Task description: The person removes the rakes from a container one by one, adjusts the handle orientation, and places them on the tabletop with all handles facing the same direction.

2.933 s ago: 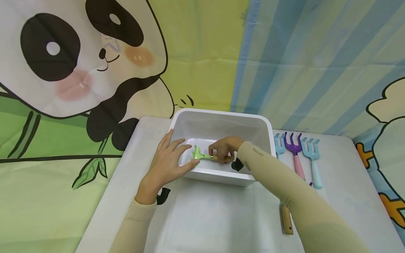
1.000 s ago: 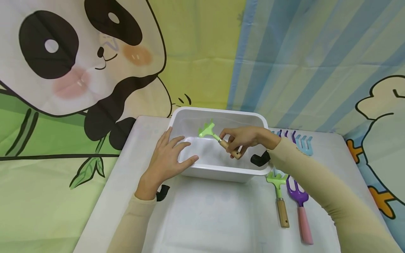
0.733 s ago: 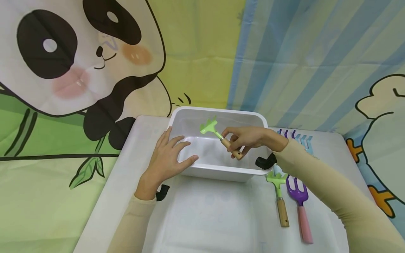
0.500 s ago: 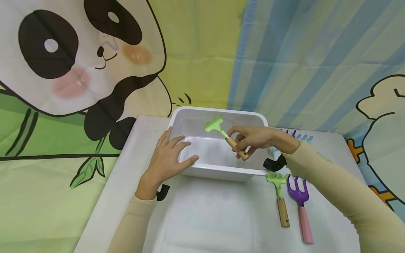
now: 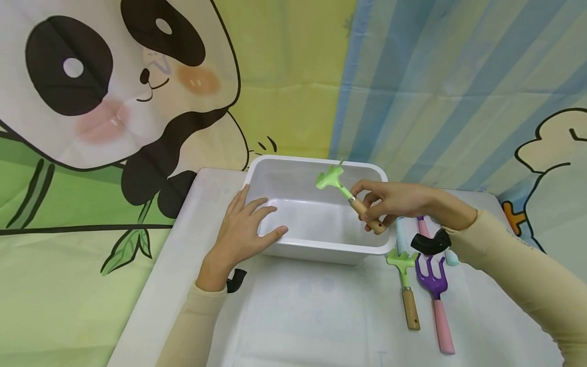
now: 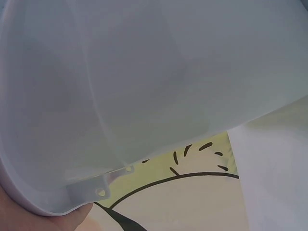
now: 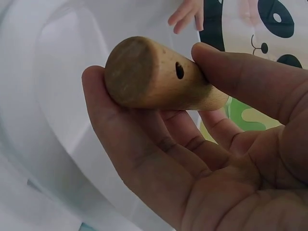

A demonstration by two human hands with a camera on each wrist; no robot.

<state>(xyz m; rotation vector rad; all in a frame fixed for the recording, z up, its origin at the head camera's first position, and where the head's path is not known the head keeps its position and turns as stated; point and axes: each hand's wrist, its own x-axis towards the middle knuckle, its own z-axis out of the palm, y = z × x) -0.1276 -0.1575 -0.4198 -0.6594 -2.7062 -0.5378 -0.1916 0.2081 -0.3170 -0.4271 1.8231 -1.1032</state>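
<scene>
My right hand [image 5: 401, 201] pinches the wooden handle [image 7: 139, 72] of a small green hand rake [image 5: 329, 178] between thumb and fingers. The rake is tilted, its tined head up and to the left, over the right part of a white plastic bin [image 5: 316, 248]. In the right wrist view, the handle's round end and a small hole face the camera. My left hand [image 5: 245, 224] rests with spread fingers on the bin's left front rim. The left wrist view is mostly filled by the bin wall [image 6: 144, 82], with part of the left hand at the lower left corner.
Right of the bin lie another green hand rake [image 5: 409, 306] with a wooden handle and a purple garden fork [image 5: 442, 323] with a pink handle. Behind them, a pale blue handle [image 5: 400, 234] and a pink handle [image 5: 423, 227] are partly covered by the right arm. A printed curtain [image 5: 293, 76] hangs behind.
My right hand has lifted the green rake from the bin's floor and carried it up and rightward, toward the right rim. My left hand has stayed on the bin.
</scene>
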